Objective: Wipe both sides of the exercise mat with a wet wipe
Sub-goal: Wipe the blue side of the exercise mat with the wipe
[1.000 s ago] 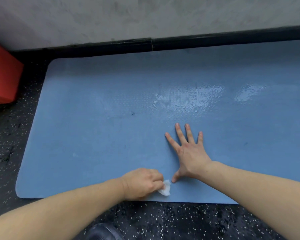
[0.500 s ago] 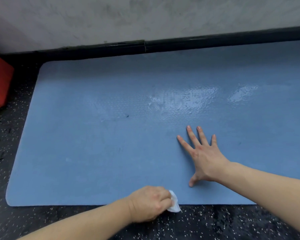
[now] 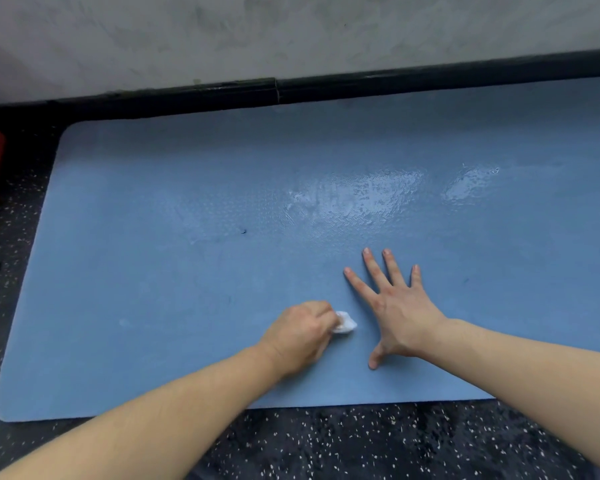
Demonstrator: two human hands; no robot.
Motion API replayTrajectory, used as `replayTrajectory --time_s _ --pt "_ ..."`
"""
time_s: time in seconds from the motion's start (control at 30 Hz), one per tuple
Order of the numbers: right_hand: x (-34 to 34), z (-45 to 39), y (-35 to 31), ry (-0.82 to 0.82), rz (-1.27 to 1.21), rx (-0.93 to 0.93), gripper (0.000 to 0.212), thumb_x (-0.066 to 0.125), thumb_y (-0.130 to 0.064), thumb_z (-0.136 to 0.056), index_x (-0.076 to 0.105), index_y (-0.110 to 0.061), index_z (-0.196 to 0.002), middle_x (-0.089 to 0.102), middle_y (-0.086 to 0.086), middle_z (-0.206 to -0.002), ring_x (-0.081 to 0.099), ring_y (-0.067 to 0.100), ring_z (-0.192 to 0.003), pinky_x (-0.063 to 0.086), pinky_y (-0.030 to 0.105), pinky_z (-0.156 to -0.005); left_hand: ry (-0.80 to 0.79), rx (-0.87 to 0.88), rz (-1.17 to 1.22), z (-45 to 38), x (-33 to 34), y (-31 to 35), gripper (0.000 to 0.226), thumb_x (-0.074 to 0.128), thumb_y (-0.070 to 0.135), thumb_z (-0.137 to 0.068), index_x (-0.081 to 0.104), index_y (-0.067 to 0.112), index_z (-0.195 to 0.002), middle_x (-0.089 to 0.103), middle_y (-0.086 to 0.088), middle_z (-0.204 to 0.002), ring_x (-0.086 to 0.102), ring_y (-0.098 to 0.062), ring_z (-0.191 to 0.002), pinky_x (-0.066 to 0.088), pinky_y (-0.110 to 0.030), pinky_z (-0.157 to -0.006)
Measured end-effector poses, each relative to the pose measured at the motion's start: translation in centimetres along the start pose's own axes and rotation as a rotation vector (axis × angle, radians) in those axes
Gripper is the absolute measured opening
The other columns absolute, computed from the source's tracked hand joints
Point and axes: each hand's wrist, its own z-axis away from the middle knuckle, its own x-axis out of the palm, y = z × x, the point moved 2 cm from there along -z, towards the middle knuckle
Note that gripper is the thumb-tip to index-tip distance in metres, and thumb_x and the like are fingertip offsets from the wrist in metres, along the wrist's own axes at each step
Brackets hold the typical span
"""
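Head view: wet wipe (image 3: 345, 323) under left hand (image 3: 300, 332).

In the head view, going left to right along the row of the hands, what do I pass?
Speckled floor → mat → left hand → wipe → right hand.
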Motion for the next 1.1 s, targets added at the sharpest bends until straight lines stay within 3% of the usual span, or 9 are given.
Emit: replayTrajectory --time_s 0.13,0.27,0.33,0.43,0.57,0.73,0.9,1.03,1.1 --pt "0.1 0.0 0.0 0.011 0.005 0.0 0.167 0.081 -0.086 -0.049 -0.034 -0.032 -0.158 -0.048 0.013 -0.16 -0.033 0.047 -0.152 0.005 0.077 -0.12 -0.305 0.36 -0.04 0.2 0.6 2.4 0.013 0.05 0.012 -0.09 0.06 0.009 -0.097 0.06 -0.012 -0.093 0.059 -0.032 -0.079 0.052 -0.038 -0.058" --pt "0.2 -0.1 0.1 0.012 -0.003 -0.005 0.168 0.084 -0.084 -0.048 -0.033 -0.033 -0.158 -0.046 0.013 -0.162 -0.031 0.046 -0.153 0.006 0.077 -0.119 0.039 0.018 -0.052 -3.7 -2.0 -2.3 0.015 0.051 0.022 -0.09 0.062 0.014 -0.096 0.06 -0.009 -0.087 0.062 -0.033 -0.075 0.049 -0.036 -0.058" --pt "0.2 -0.1 0.1 0.014 0.002 -0.002 0.168 0.083 -0.084 -0.048 -0.033 -0.032 -0.158 -0.046 0.013 -0.162 -0.032 0.047 -0.153 0.006 0.077 -0.12 0.05 -0.051 -0.017 -4.1 -1.6 -2.4 0.02 0.048 0.021 -0.09 0.064 0.012 -0.095 0.061 -0.009 -0.089 0.062 -0.034 -0.077 0.052 -0.038 -0.06" --pt "0.3 -0.1 0.2 0.029 0.009 -0.006 0.168 0.082 -0.085 -0.05 -0.036 -0.031 -0.157 -0.047 0.014 -0.161 -0.031 0.046 -0.153 0.006 0.076 -0.12 -0.061 0.07 -0.062 -4.8 -2.0 -2.1 0.004 0.062 0.012 -0.088 0.065 0.01 -0.089 0.062 -0.01 -0.086 0.062 -0.034 -0.073 0.052 -0.039 -0.056" --pt "0.4 -0.1 0.2 0.028 0.01 -0.004 0.168 0.081 -0.086 -0.049 -0.035 -0.031 -0.158 -0.046 0.013 -0.162 -0.031 0.046 -0.154 0.006 0.075 -0.12 0.206 -0.268 -0.086 -9.0 -5.6 -6.7 0.01 0.063 0.018 -0.088 0.071 0.016 -0.093 0.067 -0.007 -0.089 0.067 -0.033 -0.081 0.054 -0.039 -0.067" --pt "0.5 -0.1 0.3 0.029 0.014 -0.008 0.168 0.081 -0.085 -0.051 -0.037 -0.029 -0.157 -0.047 0.013 -0.161 -0.032 0.046 -0.153 0.004 0.075 -0.12 0.0 0.05 -0.067 -8.6 -4.1 -4.6 0.015 0.055 0.017 -0.09 0.068 0.011 -0.091 0.064 -0.008 -0.088 0.063 -0.032 -0.075 0.053 -0.037 -0.061" --pt "0.3 -0.1 0.2 0.034 0.004 -0.01 0.167 0.081 -0.085 -0.052 -0.045 -0.032 -0.148 -0.048 0.012 -0.16 -0.033 0.045 -0.153 0.004 0.074 -0.121 0.226 -0.364 -0.151 -12.0 -8.2 -10.6 0.014 0.059 0.021 -0.091 0.071 0.013 -0.091 0.066 -0.009 -0.088 0.065 -0.033 -0.081 0.049 -0.039 -0.068" --pt "0.1 -0.3 0.1 0.025 -0.004 -0.008 0.167 0.081 -0.084 -0.052 -0.041 -0.033 -0.153 -0.05 0.012 -0.159 -0.033 0.046 -0.152 0.003 0.074 -0.121 0.066 -0.044 -0.119 -12.1 -6.9 -8.4 0.02 0.054 0.023 -0.089 0.069 0.011 -0.086 0.065 -0.009 -0.085 0.064 -0.033 -0.076 0.051 -0.035 -0.063" --pt "0.1 -0.3 0.1 0.023 -0.012 -0.008 0.165 0.081 -0.084 -0.053 -0.039 -0.034 -0.154 -0.049 0.011 -0.16 -0.033 0.045 -0.153 0.003 0.074 -0.121 0.095 -0.102 -0.153 -13.0 -8.3 -9.9 0.022 0.053 0.024 -0.09 0.07 0.011 -0.089 0.066 -0.009 -0.087 0.065 -0.034 -0.078 0.051 -0.036 -0.064"
